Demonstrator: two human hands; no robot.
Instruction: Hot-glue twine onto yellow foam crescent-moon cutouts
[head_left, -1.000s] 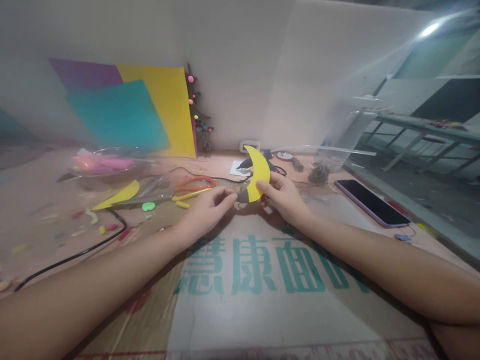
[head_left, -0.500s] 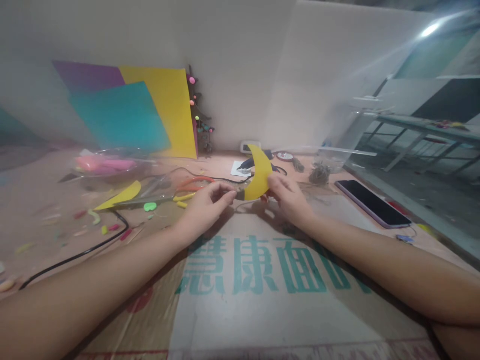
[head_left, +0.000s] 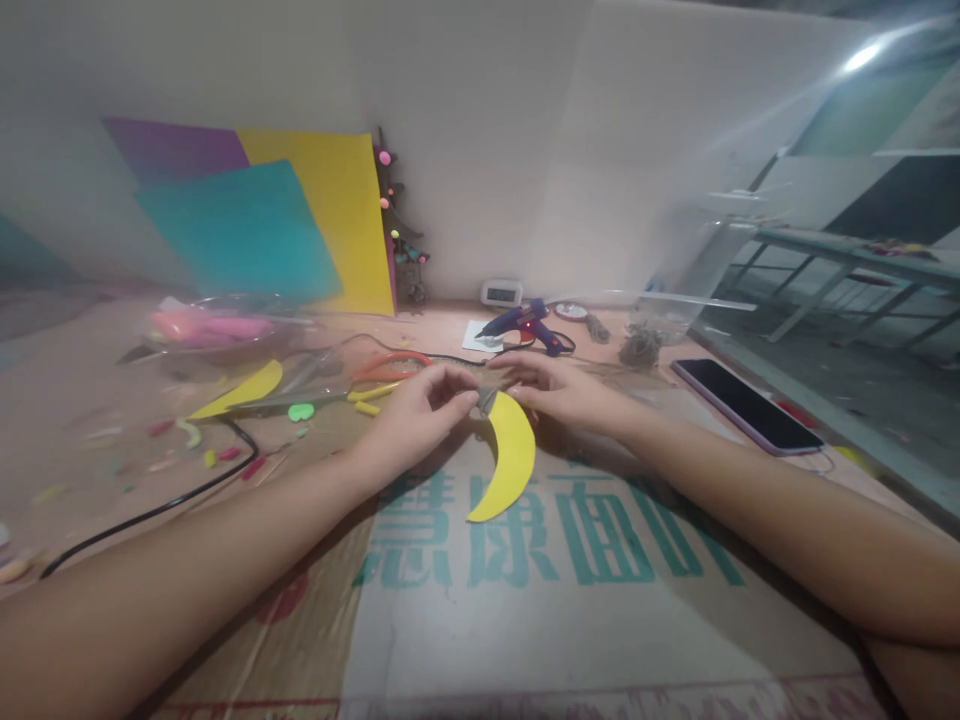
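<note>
A yellow crescent moon cutout hangs from between my hands, its free tip pointing down and left over the printed sheet. At its upper end is a small grey piece, perhaps a clip; its kind is not clear. My left hand pinches that grey piece between thumb and fingers. Close on the other side, my right hand has thumb and fingers closed at the crescent's top edge, and the fingers partly cover the join.
Behind the hands lie a glue gun, a small digital clock and orange-handled scissors. Another yellow cutout rests at left among scraps. A phone lies at right. Coloured sheets lean on the wall.
The yellow crescent has swung from pointing up to hanging down. My right hand has shifted slightly left toward its upper end, uncovering the glue gun and clock.
</note>
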